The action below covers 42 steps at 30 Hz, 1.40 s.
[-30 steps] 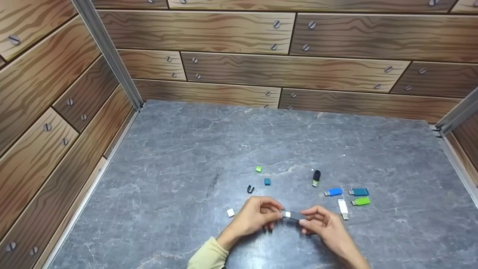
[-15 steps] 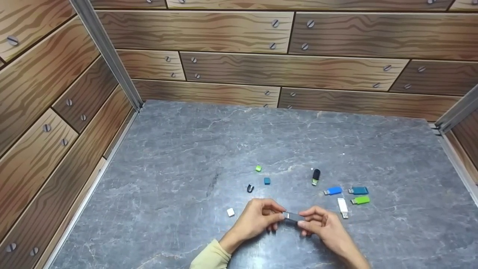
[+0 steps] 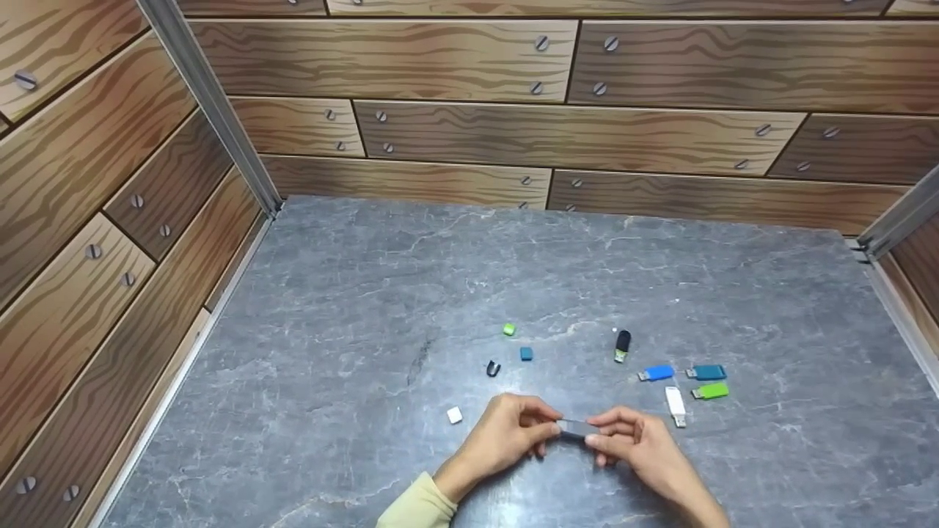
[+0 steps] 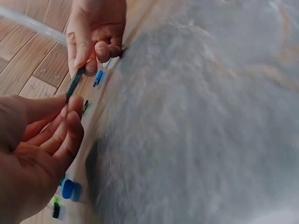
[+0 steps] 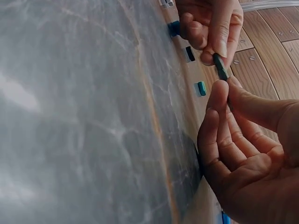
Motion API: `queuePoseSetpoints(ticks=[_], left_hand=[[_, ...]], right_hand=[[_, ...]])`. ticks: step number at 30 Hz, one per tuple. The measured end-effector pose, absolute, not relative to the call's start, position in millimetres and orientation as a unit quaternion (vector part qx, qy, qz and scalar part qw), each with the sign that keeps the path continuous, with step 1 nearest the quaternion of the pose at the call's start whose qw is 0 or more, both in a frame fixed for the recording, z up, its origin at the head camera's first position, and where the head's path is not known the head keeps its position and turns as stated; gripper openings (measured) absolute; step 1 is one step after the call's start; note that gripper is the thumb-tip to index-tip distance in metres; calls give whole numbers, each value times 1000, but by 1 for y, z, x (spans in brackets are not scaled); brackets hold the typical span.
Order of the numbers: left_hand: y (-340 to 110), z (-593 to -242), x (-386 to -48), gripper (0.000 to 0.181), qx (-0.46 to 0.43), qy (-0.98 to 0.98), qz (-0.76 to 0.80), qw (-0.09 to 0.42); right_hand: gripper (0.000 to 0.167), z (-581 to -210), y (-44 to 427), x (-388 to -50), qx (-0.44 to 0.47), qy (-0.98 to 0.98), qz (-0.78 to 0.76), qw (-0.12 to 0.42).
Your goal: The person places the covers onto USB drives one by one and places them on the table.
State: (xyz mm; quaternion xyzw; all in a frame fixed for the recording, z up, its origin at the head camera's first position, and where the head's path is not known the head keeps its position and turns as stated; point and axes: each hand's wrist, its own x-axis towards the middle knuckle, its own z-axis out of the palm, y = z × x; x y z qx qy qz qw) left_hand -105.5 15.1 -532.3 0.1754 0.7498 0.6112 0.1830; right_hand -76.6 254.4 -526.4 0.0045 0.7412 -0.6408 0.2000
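Note:
A dark grey USB stick [image 3: 578, 427] is held level between both hands in the head view. My left hand [image 3: 502, 434] pinches its left end, the cap end, between thumb and fingers. The other end is gripped by the thumb and fingertips of my right hand [image 3: 637, 444]. No silver plug shows between cap and body now. In the left wrist view the stick [image 4: 74, 83] appears edge-on between the two pinches. The right wrist view also has the stick [image 5: 220, 67] edge-on, partly covered by fingers.
Right of the hands lie uncapped USB sticks: black [image 3: 622, 345], blue [image 3: 656, 373], teal [image 3: 707, 372], green [image 3: 711, 391] and white [image 3: 676, 406]. Loose caps lie to the left: green [image 3: 509, 330], teal [image 3: 526, 353], black [image 3: 494, 368] and white [image 3: 455, 415]. Wood-patterned walls enclose the grey tabletop [image 3: 330, 293].
The silver plug, visible between the hands a second ago, has slid out of sight as cap and body came together. My left hand has shifted slightly right; the loose pieces have stayed put.

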Motion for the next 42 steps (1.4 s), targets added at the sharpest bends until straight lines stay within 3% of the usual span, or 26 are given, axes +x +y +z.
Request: queuePoseSetpoints(ticks=[13, 30, 42], left_hand=[[14, -529, -89, 11, 279, 888, 363, 35], [20, -524, -68, 12, 313, 933, 127, -125], [9, -523, -73, 8, 282, 940, 151, -121]], right_hand=[[30, -526, 241, -72, -35, 815, -548, 184], [21, -523, 232, -67, -50, 882, -442, 155], [24, -525, 228, -65, -41, 883, -452, 124]])
